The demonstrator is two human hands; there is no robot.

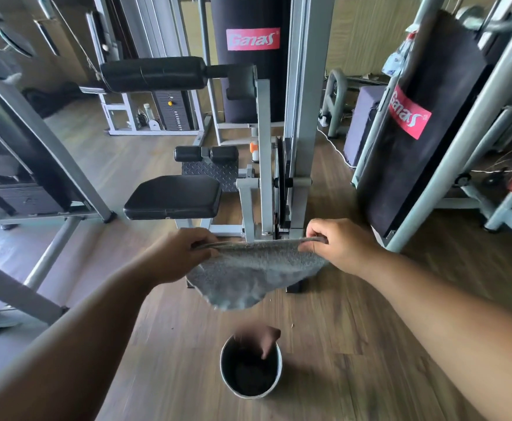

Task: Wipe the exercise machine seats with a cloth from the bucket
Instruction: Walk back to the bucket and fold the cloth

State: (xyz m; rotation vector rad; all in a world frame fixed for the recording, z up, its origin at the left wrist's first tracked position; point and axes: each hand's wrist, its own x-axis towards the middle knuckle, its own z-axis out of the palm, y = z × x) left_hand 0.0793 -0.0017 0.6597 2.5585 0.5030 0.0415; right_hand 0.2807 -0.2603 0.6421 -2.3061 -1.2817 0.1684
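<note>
Left hand, right hand each pinch cloth corner, stretched above bucket, ready for seat

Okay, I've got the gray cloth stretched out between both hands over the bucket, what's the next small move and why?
Probably carry the cloth forward and to the left, down onto the black seat. Both the left hand and right hand already grip its top edge, it hangs clear of the bucket, and that seat is the nearest one, not yet touched.
</note>
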